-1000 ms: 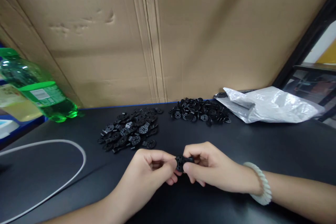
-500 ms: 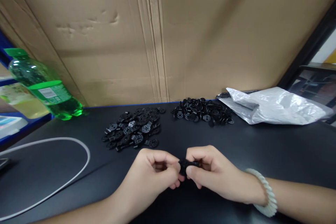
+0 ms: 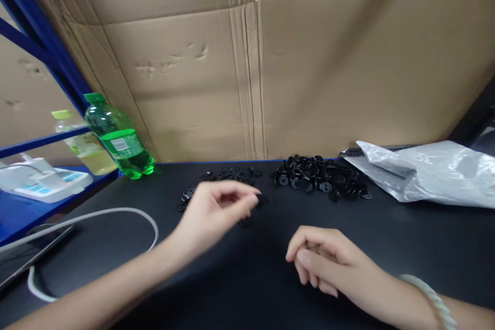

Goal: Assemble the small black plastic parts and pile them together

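In the head view my left hand (image 3: 220,211) is over the front of the left pile of small black plastic discs (image 3: 234,172), partly covering it. Thumb and forefinger pinch a small black plastic piece (image 3: 263,199), blurred and dark against the table. My right hand (image 3: 325,260), a pale twisted bracelet on its wrist, hovers lower over the table with its fingers curled in and the thumb against them; nothing shows in it. Beyond it lies the right pile of black disc parts (image 3: 320,175), several of them with round holes.
A white plastic bag (image 3: 433,172) lies at the back right. At the left are a green bottle (image 3: 124,142), a pale drink bottle (image 3: 87,149), a white power strip (image 3: 58,185) and a looped white cable (image 3: 116,210). Cardboard (image 3: 201,87) stands behind the black table (image 3: 232,283).
My hands have come apart. The left has moved up toward the left pile with a black piece; the right has drawn back to the right and released its hold. The view has swung left.
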The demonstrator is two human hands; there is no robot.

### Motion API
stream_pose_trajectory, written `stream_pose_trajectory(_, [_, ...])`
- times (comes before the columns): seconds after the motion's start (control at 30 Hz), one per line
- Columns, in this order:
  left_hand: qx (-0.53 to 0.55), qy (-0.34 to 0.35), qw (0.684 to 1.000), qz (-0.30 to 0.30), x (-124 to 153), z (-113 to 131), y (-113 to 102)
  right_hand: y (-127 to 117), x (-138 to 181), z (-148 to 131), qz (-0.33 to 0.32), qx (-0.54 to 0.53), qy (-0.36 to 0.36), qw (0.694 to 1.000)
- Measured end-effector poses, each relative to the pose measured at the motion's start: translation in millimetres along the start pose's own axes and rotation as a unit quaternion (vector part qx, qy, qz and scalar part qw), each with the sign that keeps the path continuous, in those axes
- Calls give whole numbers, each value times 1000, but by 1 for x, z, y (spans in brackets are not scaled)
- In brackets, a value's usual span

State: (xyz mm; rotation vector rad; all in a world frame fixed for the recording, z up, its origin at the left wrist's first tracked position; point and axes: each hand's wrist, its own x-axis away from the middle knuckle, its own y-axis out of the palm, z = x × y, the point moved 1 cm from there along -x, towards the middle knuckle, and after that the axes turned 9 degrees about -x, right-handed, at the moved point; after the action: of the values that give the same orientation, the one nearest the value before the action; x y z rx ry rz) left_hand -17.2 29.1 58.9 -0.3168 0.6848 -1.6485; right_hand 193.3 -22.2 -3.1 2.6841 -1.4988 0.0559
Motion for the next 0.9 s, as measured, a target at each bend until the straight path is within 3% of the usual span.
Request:
stream_pose_trajectory(0.07, [-158, 35, 986, 45, -20, -7, -23, -1, 0, -1, 1, -12, 1, 1000])
stream_pose_trajectory(0.23, [-253, 44, 966, 42, -51, -36, -47, -2, -1, -1, -5, -19, 3, 1000])
stream_pose_trajectory(0.37, [-313, 54, 946, 59, -54, -48, -46, -1, -1, 1, -9, -19, 4, 1000])
stream_pose_trajectory(0.5, [-337, 79, 933, 96, -46, -39, -39, 0, -2, 0, -7, -6, -9, 1000])
stream_pose_trajectory(0.57, [-324, 110, 934, 98, -36, -29, -25, -7, -4, -6, 1, 43, -30, 999])
stream_pose_trajectory(0.63, [-289, 153, 942, 71, -20, -19, -4, -23, -6, -17, 19, 156, -72, 985])
stream_pose_trajectory(0.7, [-200, 183, 962, -15, -1, -12, 21, -50, -5, -31, 45, 332, -140, 932])
stream_pose_trajectory(0.73, [-164, 178, 968, -63, 8, -10, 33, -64, -4, -38, 70, 433, -189, 879])
stream_pose_trajectory(0.8, [-99, 170, 970, -143, 23, -9, 51, -93, -3, -47, 94, 574, -211, 786])
stream_pose_trajectory(0.87, [-59, 159, 968, -183, 33, -10, 62, -115, -3, -50, 91, 641, -198, 736])
stream_pose_trajectory(0.9, [-48, 153, 968, -191, 35, -12, 65, -122, -4, -49, 80, 657, -190, 726])
